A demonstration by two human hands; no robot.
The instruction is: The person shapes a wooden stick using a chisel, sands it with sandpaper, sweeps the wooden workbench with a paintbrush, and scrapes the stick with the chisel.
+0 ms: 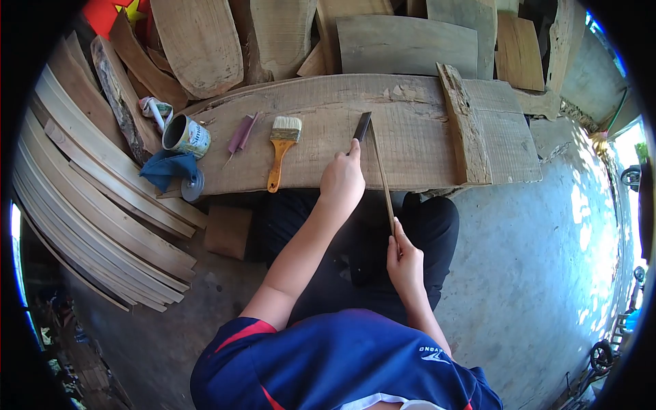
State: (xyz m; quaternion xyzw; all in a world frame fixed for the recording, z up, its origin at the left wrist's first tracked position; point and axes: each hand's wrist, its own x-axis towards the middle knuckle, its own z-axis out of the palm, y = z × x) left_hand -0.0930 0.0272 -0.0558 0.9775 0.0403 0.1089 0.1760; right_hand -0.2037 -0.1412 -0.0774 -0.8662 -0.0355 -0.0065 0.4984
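Note:
My left hand is closed around a dark, flat, narrow piece, its index finger stretched along it. The far end of that piece meets or nearly meets the tip of a long thin wooden strip. My right hand grips the near end of this strip, over my lap. The strip slants away from me above a broad wooden plank. On the plank, left of my left hand, lies a wide paintbrush with an orange handle and pale bristles. A purplish folded piece lies farther left.
At the plank's left end are a tipped can, a blue cloth and a clear round lid. A rough board crosses the plank's right side. Long wooden slats are stacked at left; several slabs lean behind.

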